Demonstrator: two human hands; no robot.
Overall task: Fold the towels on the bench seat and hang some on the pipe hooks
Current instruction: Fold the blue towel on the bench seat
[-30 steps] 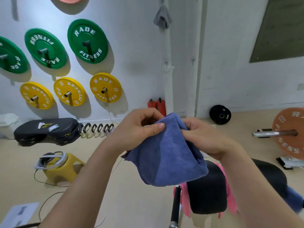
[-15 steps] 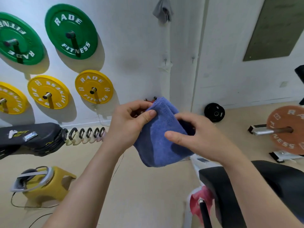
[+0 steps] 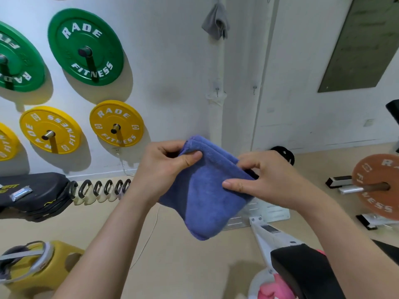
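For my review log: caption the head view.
The left hand and right hand grip a folded blue towel before the pipe.

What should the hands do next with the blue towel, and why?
Probably lift the blue towel toward the bare hook on the pipe. It looks folded already, the left hand and right hand pinch its top edge, and a grey towel hangs higher up.

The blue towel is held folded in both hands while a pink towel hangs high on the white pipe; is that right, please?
Not quite: the head view shows a grey towel, not a pink one, hanging high on the pipe. The blue towel is indeed held folded by the left hand and the right hand.
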